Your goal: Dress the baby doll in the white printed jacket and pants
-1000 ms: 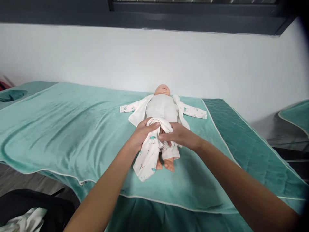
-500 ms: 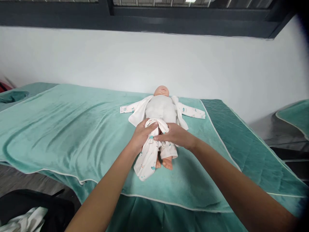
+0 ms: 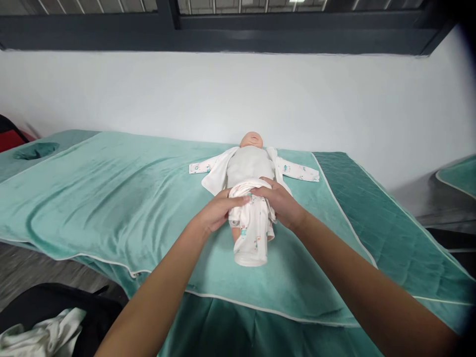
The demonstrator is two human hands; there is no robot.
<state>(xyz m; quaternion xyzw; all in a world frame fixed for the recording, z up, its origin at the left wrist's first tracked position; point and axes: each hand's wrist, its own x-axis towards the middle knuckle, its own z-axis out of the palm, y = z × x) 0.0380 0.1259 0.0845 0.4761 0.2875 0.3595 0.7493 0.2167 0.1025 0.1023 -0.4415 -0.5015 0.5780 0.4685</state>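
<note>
A baby doll (image 3: 252,139) lies on its back, head toward the wall and arms spread in printed sleeves. Its white jacket (image 3: 216,177) lies open on both sides of a pale torso (image 3: 249,166). Over the lower body, my left hand (image 3: 217,210) pinches the left side of bunched white printed baby pants (image 3: 253,230). The right hand (image 3: 283,202) grips the opposite side, thumb on the gathered cloth. A section of the pants hangs toward me and covers most of the doll's legs; a little skin shows at the left.
A light green blanket (image 3: 122,198) with white piping lies under the doll on a darker green quilted cover (image 3: 357,208). Behind is a white wall (image 3: 238,99) below a dark window frame (image 3: 297,37). A black bag or chair (image 3: 100,310) with crumpled cloth (image 3: 52,332) stands lower left.
The pants have swung from the left to the middle, now hanging over the doll's legs and feet. My right hand has moved up and slightly right along the gathered edge.
</note>
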